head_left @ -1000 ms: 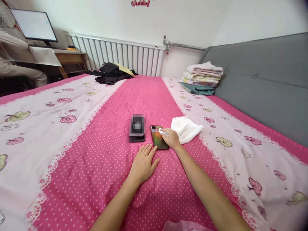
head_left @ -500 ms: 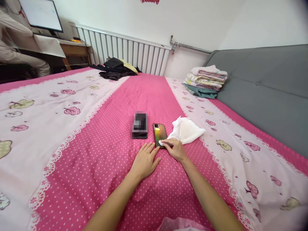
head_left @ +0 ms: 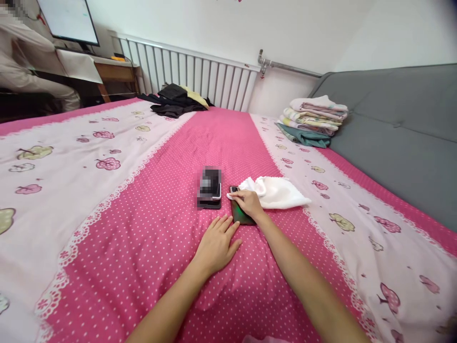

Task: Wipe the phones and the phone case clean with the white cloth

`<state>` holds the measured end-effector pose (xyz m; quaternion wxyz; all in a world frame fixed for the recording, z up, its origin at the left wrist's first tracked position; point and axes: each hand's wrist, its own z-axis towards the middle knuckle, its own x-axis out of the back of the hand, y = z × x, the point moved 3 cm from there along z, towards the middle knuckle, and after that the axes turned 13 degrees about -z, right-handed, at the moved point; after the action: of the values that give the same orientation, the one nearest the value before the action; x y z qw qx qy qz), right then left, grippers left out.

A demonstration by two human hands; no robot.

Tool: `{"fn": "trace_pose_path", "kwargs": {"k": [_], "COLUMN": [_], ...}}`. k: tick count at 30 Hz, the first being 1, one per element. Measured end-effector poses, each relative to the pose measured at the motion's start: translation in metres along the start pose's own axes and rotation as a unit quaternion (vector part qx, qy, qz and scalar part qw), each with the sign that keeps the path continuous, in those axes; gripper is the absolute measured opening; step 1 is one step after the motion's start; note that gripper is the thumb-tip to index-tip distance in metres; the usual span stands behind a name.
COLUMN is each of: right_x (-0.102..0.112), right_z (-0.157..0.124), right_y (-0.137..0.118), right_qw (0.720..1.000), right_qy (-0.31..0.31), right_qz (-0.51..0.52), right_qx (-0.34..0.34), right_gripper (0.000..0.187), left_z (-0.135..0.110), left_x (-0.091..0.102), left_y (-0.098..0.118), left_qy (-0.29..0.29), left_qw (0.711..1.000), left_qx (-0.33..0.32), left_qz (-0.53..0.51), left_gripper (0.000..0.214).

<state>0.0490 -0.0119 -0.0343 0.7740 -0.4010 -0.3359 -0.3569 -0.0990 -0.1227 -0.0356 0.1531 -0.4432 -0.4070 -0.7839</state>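
Observation:
A dark phone (head_left: 240, 215) lies back up on the pink dotted bedspread (head_left: 143, 228). My right hand (head_left: 248, 204) rests on top of it, fingers closed on a corner of a white cloth (head_left: 276, 192) and pressing that corner against the phone's top end. The remainder of the cloth trails off to the right on the bed. My left hand (head_left: 217, 244) lies flat and open on the bedspread, its fingertips just short of the phone's near left edge. A second black phone (head_left: 210, 189) lies just to the left.
A stack of folded clothes (head_left: 314, 121) sits at the far right by the grey headboard (head_left: 400, 138). Dark clothes (head_left: 176, 101) lie heaped at the bed's far end, before a white radiator. A person sits at a desk with a monitor (head_left: 67, 21), far left.
My right hand slid with the cloth down to the phone's near end, then back up to its top end. My left hand stayed put. The view shifted slightly left.

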Motion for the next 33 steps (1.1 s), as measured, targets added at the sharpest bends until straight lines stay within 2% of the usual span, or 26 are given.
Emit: {"fn": "trace_pose_path", "kwargs": {"k": [4, 8, 15, 20, 28, 33], "right_x": [0.004, 0.011, 0.021, 0.025, 0.034, 0.031], "right_z": [-0.011, -0.027, -0.049, -0.055, -0.071, -0.060], "right_y": [-0.004, -0.015, -0.029, -0.031, -0.012, 0.011], "right_qw": [1.000, 0.999, 0.998, 0.997, 0.999, 1.000], "right_qy": [0.016, 0.007, 0.004, 0.007, 0.025, 0.027], "right_qz": [-0.001, 0.008, 0.032, 0.041, 0.014, -0.015], "right_qx": [0.007, 0.033, 0.056, 0.064, 0.042, 0.003], "right_gripper": [0.019, 0.016, 0.017, 0.017, 0.015, 0.014], "left_z": [0.000, 0.000, 0.002, 0.002, 0.000, 0.000], "left_x": [0.000, 0.000, 0.003, 0.005, 0.003, 0.002], "left_y": [0.000, 0.000, -0.003, -0.003, -0.004, -0.005], "left_qy": [0.004, 0.018, 0.106, 0.118, 0.111, 0.107], "left_qw": [1.000, 1.000, 0.991, 0.988, 0.989, 0.990], "left_qx": [-0.003, -0.014, -0.022, -0.036, -0.031, -0.030], "left_qz": [-0.003, -0.014, -0.082, -0.091, -0.094, -0.088], "left_gripper": [0.047, 0.044, 0.025, 0.021, 0.020, 0.020]}}
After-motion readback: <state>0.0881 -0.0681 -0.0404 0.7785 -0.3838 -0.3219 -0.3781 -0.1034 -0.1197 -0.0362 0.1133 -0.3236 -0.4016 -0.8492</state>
